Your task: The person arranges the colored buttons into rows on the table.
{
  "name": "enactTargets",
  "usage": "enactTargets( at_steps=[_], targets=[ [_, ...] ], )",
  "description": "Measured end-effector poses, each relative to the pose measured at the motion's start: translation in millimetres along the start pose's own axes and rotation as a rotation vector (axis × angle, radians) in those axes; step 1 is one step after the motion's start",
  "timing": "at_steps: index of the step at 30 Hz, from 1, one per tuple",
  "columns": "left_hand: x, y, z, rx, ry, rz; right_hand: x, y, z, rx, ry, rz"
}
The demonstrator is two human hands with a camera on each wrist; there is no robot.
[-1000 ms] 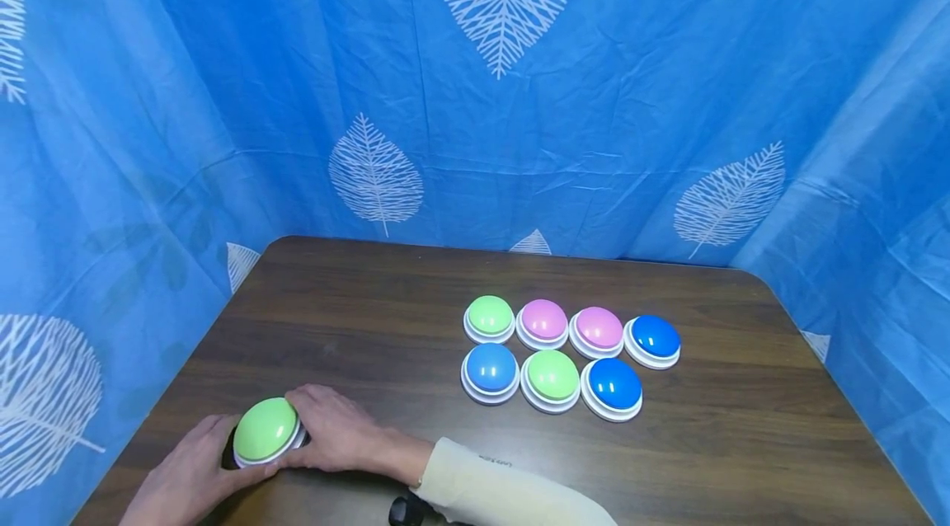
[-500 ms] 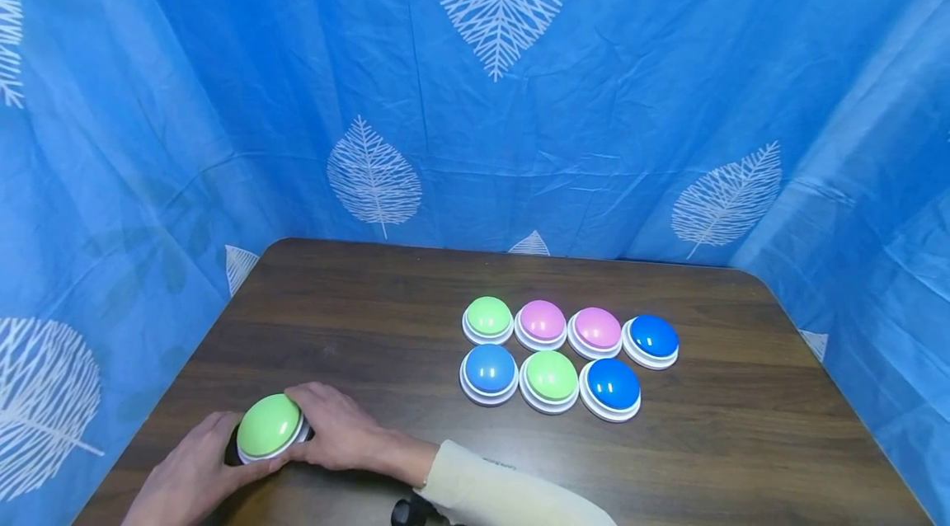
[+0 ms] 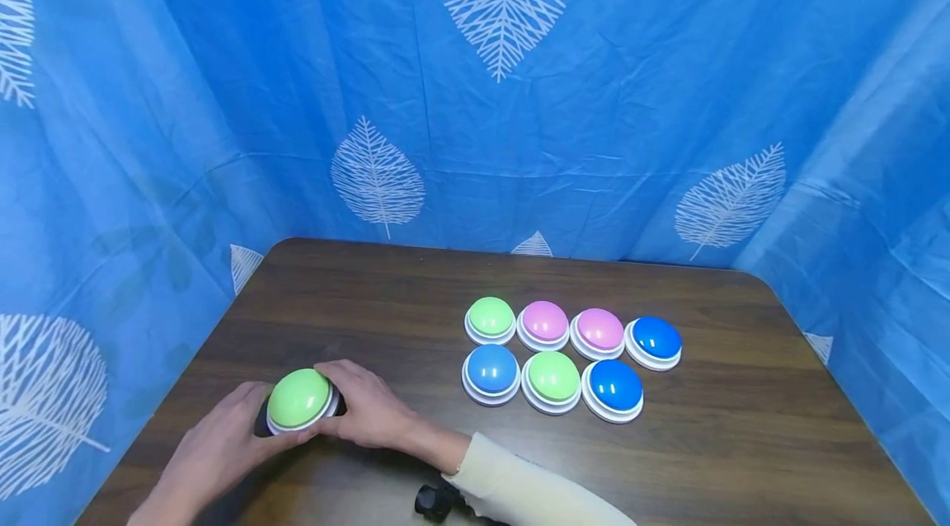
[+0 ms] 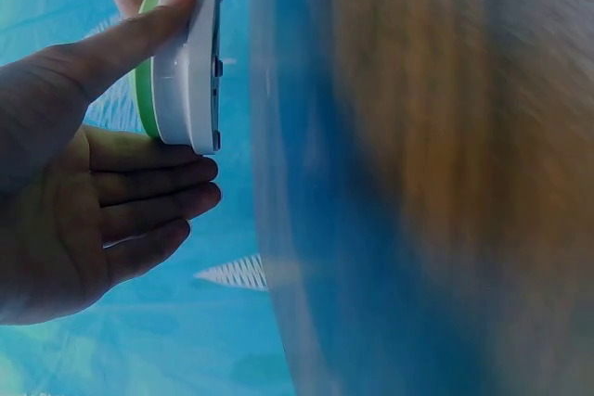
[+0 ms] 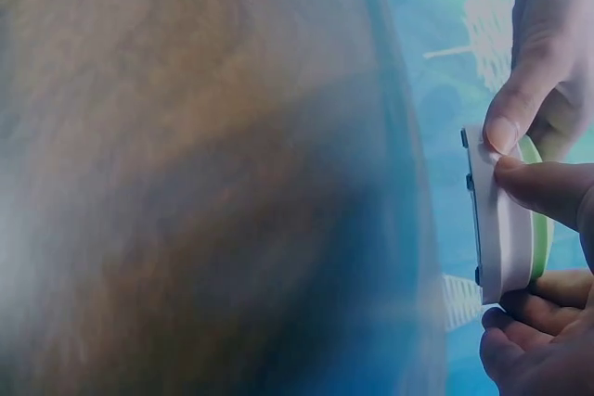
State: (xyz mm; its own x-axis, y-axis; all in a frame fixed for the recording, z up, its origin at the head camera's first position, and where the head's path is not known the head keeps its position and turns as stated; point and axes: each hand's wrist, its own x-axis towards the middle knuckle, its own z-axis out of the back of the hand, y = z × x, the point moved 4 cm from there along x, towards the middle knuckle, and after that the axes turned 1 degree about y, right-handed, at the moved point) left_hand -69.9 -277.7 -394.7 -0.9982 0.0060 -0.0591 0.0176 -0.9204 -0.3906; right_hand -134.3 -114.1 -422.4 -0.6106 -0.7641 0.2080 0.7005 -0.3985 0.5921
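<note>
Both hands hold one green buzzer button with a white base (image 3: 298, 398) at the left of the table. My left hand (image 3: 223, 434) grips its left side, the thumb along the near edge of the base. From the right, my right hand (image 3: 367, 412) grips the other side, thumb in front and fingers behind. In the left wrist view the button's white base (image 4: 181, 81) is raised above the table, its small dark feet showing. The right wrist view shows both thumbs meeting on the base (image 5: 501, 229), with fingers at its far edges.
Right of centre stand two rows of similar buttons. The back row has a green button (image 3: 491, 317), two pink ones (image 3: 544, 321) and a dark blue one (image 3: 656, 338). In front are a lighter blue (image 3: 491, 369), a green (image 3: 552, 378) and a dark blue button (image 3: 616, 385). Blue curtains surround the wooden table (image 3: 356, 295).
Both hands have carried the green button up and to the right in the head view, mostly in the last half second. The other buttons stay where they were.
</note>
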Motion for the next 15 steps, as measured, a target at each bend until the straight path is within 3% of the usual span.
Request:
enactTargets(
  at_steps=[15],
  targets=[
    [25.0, -42.6, 0.3, -0.069, -0.112, -0.122, -21.0, -22, 46, 0.067, -0.071, -0.04]
  ],
)
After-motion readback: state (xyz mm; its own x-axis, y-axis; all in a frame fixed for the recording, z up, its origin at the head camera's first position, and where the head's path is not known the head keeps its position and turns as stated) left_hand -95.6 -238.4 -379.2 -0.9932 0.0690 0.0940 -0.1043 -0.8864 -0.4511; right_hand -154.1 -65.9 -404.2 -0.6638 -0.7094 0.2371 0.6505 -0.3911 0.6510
